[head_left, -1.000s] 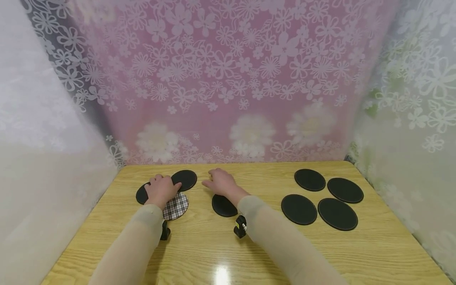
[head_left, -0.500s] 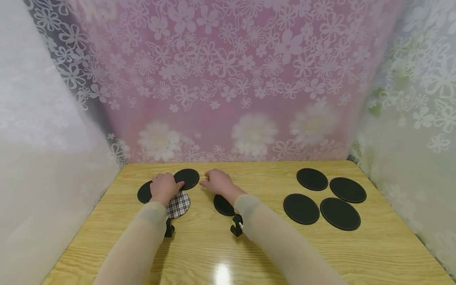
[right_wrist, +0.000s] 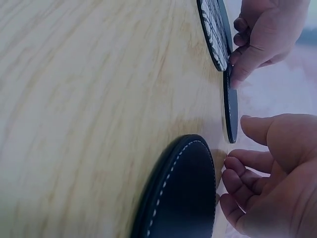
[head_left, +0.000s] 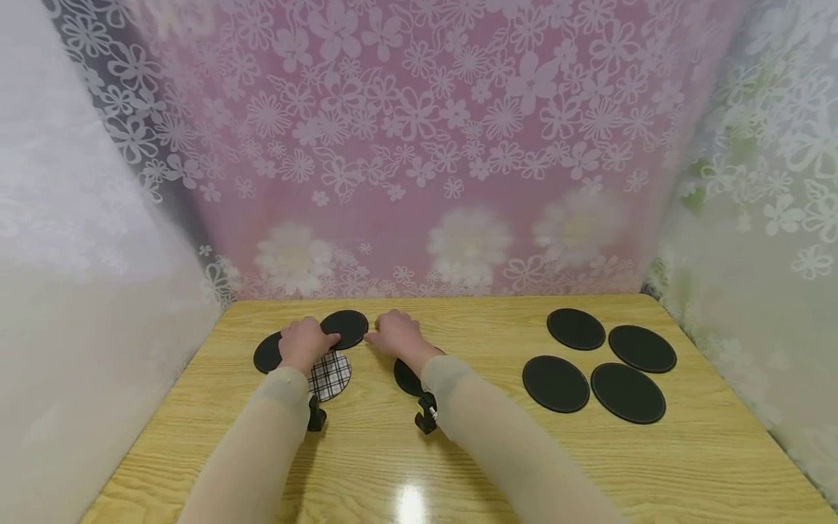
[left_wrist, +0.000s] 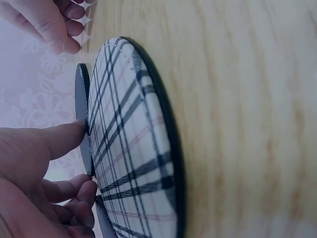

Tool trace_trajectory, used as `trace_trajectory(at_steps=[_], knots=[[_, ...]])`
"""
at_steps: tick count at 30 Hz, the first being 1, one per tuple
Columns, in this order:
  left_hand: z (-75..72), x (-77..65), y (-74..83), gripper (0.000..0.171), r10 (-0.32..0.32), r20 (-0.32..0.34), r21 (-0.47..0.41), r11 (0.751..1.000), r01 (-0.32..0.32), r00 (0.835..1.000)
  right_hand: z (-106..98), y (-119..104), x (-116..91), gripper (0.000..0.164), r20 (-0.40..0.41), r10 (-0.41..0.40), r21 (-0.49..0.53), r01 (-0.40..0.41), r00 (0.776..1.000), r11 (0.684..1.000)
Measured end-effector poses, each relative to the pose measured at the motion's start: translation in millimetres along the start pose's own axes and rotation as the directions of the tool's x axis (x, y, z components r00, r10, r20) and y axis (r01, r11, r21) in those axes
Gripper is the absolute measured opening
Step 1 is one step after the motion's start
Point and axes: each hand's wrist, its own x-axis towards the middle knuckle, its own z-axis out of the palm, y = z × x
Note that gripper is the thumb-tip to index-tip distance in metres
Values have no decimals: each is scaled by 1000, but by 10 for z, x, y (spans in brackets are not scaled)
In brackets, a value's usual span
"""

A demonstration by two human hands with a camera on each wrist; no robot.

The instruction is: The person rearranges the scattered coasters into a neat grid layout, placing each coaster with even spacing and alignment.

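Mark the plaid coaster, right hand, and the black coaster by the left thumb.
Plaid coaster [left_wrist: 130, 134], left wrist view: patterned face.
Right hand [head_left: 398, 336], head view: back of hand.
Black coaster [head_left: 346, 327], head view: top face.

This is a small booth, screened off by sheets; whether it stands in a home, an office or a studio cannot be told. A pink sheet [head_left: 406, 167] printed with white flowers hangs behind a wood-grain table [head_left: 366, 466], while a pale left sheet [head_left: 98, 255] and a flowered right sheet [head_left: 753, 276] close in the sides. Wrist cameras [head_left: 427, 416] mark it as a recording spot.
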Motion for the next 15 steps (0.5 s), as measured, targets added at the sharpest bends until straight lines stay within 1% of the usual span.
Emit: trace_trajectory(at_steps=[7,15], knots=[[-10,-26,4,59,-7,-6,-22,1000,7,1000,-4,-50,6,38,1,5,20,-5,1000,1000],[-19,-49,45,60,12,-44,-16,1000,-13,999,12,-74,25,37,-1,13,38,-13,1000,999]])
